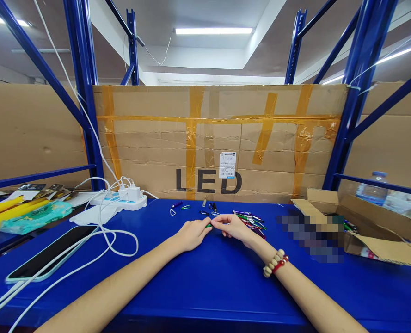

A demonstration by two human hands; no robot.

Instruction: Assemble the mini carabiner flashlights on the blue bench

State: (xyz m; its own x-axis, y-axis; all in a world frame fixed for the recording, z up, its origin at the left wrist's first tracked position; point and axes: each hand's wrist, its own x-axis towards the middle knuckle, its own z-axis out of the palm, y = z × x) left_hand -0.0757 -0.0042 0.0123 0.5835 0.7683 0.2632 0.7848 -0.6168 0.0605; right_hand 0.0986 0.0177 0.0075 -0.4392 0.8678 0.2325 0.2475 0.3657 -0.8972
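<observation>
My left hand (193, 234) rests low over the blue tabletop, its fingers bent together around a small shiny green piece (208, 225), mostly hidden. From the other side my right hand (232, 226) pinches at the same spot, thumb and forefinger touching it. Just beyond the fingers lie a black carabiner (204, 212) and a silver carabiner (215, 213). Close to my right hand is a pile of slim coloured metallic sticks (255, 222). Farther left are a green carabiner (186, 207), a silver heart-like carabiner (172, 212) and a purple stick (176, 204).
A phone (52, 253) lies at the left under white cables (122, 254) running from a power strip (132, 200). An open cardboard box (358, 245) stands at the right. A large cardboard sheet (150, 143) closes off the back between blue posts (83, 92).
</observation>
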